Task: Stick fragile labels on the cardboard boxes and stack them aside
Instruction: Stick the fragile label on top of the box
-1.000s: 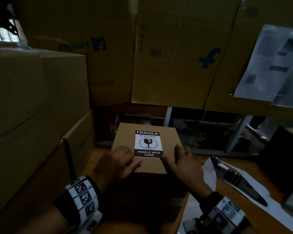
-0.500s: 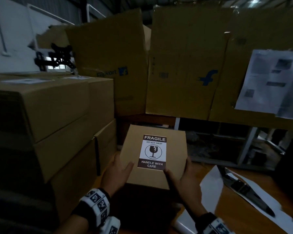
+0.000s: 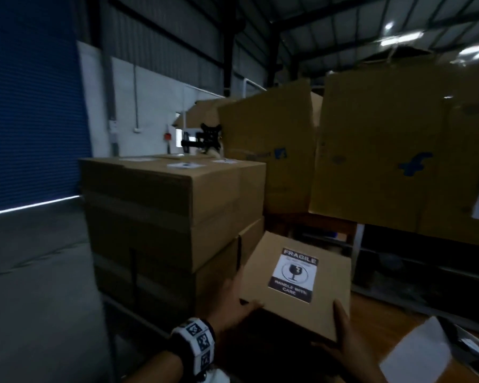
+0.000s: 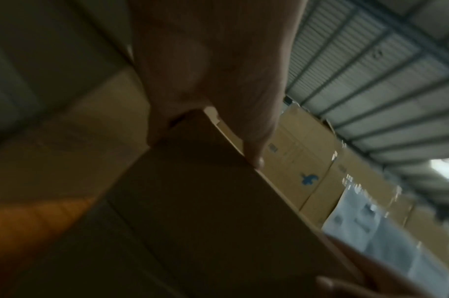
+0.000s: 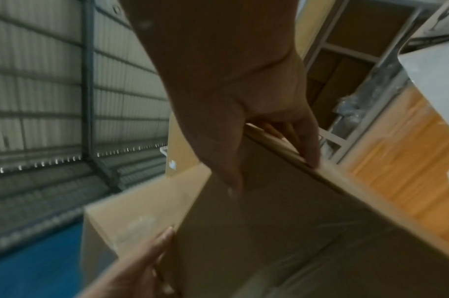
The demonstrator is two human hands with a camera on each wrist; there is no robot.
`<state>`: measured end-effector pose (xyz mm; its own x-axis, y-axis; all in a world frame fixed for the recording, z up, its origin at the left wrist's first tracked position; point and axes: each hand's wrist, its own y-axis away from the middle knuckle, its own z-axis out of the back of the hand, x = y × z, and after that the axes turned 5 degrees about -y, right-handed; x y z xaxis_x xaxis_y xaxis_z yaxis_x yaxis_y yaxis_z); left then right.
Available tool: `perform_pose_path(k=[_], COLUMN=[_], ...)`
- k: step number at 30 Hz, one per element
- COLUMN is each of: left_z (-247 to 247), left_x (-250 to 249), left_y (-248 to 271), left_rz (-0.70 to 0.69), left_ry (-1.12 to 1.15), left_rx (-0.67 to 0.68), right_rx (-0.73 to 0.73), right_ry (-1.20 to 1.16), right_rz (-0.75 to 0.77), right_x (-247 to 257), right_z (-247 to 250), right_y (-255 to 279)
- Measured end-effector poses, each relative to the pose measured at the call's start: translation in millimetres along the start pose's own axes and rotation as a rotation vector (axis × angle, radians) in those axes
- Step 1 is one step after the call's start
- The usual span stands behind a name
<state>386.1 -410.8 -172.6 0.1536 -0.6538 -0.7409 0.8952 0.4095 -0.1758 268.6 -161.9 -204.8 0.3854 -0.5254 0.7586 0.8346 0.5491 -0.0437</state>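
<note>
A small cardboard box [image 3: 327, 291] with a black-and-white fragile label [image 3: 293, 275] on its top is held in the air, tilted, at the lower middle of the head view. My left hand [image 3: 233, 308] grips its left side, thumb on the top edge. My right hand [image 3: 343, 335] grips its near right corner, thumb on top. In the left wrist view my left hand [image 4: 218, 96] clasps the box's [image 4: 205, 211] corner. Seen from the right wrist, the right hand [image 5: 248, 125] holds the box's [image 5: 281, 221] edge. To the left rises a stack of labelled boxes [image 3: 172, 217].
Large flattened cartons [image 3: 385, 161] stand behind. A wooden table [image 3: 385, 313] lies under the box, with white backing paper [image 3: 418, 352] at the lower right. Grey floor [image 3: 39, 286] and a blue shutter [image 3: 31, 106] are at the left.
Both hands went from pressing the label on the box to gripping its sides. They lifted the box off the table and carried it up and left toward the stack.
</note>
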Motion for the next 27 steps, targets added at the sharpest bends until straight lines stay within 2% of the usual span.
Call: perform_pose_path(k=[3,6,8,9,18,27], left_z=[11,13,12,11,-18,-43], left_x=[8,9,5,5,30,50], left_y=[4,-3,-14,-22,-109,-196], left_rz=[0.037,-0.041,-0.102,-0.119,-0.184,-0.195], left_ry=[-0.369,-0.729,-0.85,-0.879,-0.811,-0.724], left_rx=[0.16,0.046,-0.004,-0.018,-0.127,-0.157], right_rx=[0.003,-0.06,-0.086,-0.095,-0.145,-0.131], right_ry=[0.044,0.171,0.328,0.33,0.363,0.43], right_rz=[-0.032,-0.001,-0.015,-0.017,0.038,-0.06], right_x=[-1,11,23,27,24,26], right_z=[-14,-24,-26,-26,-25,-16], right_y=[-11,-27,-37,-43,-120,-218])
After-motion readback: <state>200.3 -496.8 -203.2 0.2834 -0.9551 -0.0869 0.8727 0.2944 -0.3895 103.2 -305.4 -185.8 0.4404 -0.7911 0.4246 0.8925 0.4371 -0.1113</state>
